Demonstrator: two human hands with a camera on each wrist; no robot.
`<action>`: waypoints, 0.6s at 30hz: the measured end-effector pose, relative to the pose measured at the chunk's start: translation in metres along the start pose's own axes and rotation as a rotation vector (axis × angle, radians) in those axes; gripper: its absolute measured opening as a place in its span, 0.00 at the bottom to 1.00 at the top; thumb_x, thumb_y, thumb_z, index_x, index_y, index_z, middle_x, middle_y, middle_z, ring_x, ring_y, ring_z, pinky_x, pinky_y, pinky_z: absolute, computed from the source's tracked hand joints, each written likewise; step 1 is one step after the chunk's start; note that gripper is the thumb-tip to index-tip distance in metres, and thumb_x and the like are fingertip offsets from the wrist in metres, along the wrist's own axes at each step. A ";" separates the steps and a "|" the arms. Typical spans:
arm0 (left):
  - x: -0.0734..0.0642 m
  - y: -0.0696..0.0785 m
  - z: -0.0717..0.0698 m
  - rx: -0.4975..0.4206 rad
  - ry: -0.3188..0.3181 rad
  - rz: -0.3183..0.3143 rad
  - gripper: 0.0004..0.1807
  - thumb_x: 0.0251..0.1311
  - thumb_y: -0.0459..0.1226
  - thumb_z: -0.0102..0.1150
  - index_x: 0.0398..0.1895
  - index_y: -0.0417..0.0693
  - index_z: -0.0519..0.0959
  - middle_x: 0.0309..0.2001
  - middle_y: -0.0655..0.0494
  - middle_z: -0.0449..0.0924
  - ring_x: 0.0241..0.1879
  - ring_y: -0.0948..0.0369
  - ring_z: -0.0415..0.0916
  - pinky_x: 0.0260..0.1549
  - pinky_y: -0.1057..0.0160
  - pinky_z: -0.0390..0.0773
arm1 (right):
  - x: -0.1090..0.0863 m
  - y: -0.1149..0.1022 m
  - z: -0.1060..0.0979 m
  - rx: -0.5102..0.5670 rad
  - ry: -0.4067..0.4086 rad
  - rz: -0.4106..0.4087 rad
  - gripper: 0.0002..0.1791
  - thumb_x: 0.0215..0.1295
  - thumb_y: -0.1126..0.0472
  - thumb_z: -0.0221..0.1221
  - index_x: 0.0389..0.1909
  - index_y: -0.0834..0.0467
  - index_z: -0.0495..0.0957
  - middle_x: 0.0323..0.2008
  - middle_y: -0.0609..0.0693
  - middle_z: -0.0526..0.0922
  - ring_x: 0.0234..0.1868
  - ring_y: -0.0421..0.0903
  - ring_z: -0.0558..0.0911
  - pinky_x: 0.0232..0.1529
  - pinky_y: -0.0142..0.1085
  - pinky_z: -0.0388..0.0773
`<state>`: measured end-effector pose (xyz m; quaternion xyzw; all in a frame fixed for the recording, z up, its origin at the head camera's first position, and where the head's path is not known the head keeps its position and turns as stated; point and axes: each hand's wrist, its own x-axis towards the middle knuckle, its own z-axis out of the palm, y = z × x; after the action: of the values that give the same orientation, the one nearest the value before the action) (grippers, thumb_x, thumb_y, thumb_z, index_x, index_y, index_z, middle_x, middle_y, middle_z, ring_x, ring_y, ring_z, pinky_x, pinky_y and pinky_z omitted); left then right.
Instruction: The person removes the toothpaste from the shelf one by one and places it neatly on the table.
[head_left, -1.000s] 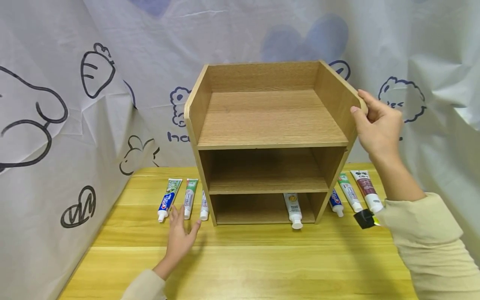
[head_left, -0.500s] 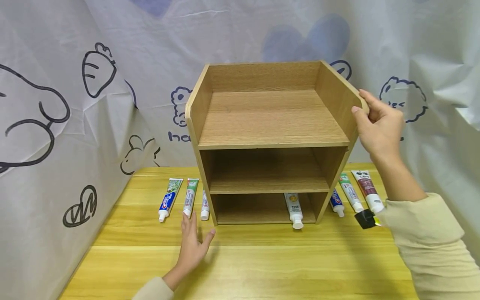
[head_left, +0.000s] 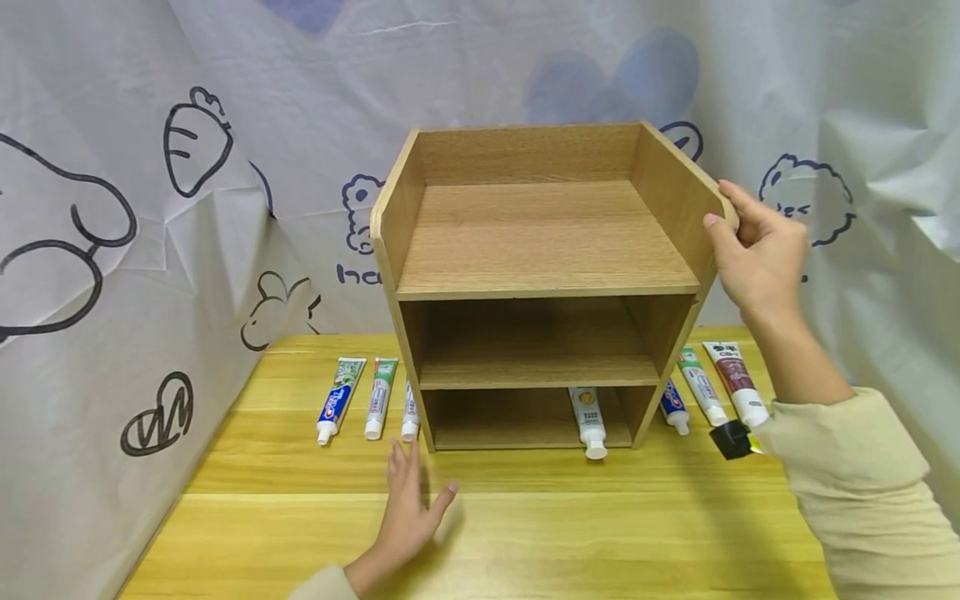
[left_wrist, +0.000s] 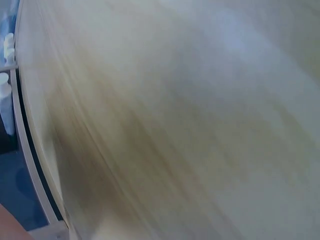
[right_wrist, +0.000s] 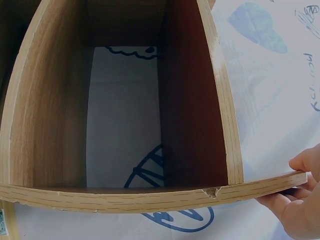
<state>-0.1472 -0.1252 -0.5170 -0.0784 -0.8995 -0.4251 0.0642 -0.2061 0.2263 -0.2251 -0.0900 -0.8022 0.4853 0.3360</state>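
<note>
A wooden shelf unit [head_left: 547,237] with open tiers stands on the table. My right hand [head_left: 765,258] grips the top front corner of its right side panel, thumb inside and fingers outside; in the right wrist view the fingers [right_wrist: 305,200] pinch the panel's end. My left hand [head_left: 408,512] is spread over the table, holding nothing. Its fingertips are by the cap of a white toothpaste tube [head_left: 410,417] partly hidden by the shelf; whether they touch cannot be told. Left of it lie a green-and-white tube [head_left: 381,400] and a blue-and-green tube [head_left: 341,400].
A white toothpaste tube [head_left: 588,421] pokes out of the bottom compartment. Right of the shelf lie a blue tube [head_left: 673,407], a green-and-white tube [head_left: 701,387] and a maroon-and-white tube [head_left: 737,382]. A white sheet [head_left: 480,75] with drawings encloses the table [head_left: 570,533].
My left hand has moved right and toward the table's front, from the blue-and-green tube past the green-and-white one. My right hand and the shelf stay as they were.
</note>
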 end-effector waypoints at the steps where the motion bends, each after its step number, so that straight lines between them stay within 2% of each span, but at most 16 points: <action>1: -0.001 0.001 0.001 -0.004 -0.005 0.005 0.50 0.56 0.49 0.59 0.71 0.33 0.43 0.70 0.27 0.28 0.67 0.29 0.30 0.59 0.27 0.42 | 0.000 0.000 0.000 -0.002 0.000 -0.001 0.22 0.64 0.62 0.53 0.60 0.52 0.71 0.56 0.57 0.75 0.54 0.45 0.79 0.49 0.29 0.77; 10: -0.008 0.015 0.014 -0.038 -0.054 0.064 0.48 0.57 0.48 0.58 0.70 0.32 0.45 0.69 0.26 0.28 0.66 0.28 0.30 0.56 0.25 0.44 | -0.001 0.000 0.000 0.005 -0.007 -0.010 0.22 0.64 0.62 0.53 0.60 0.51 0.71 0.56 0.57 0.75 0.54 0.46 0.78 0.50 0.30 0.76; 18: -0.012 0.025 0.026 -0.058 -0.104 0.085 0.48 0.57 0.49 0.57 0.71 0.33 0.44 0.70 0.28 0.28 0.67 0.28 0.31 0.54 0.25 0.46 | 0.000 0.000 0.000 -0.002 -0.003 -0.005 0.22 0.64 0.62 0.53 0.60 0.51 0.71 0.56 0.57 0.75 0.54 0.47 0.78 0.50 0.30 0.76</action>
<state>-0.1318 -0.0905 -0.5167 -0.1400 -0.8848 -0.4433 0.0331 -0.2058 0.2263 -0.2253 -0.0874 -0.8035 0.4837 0.3359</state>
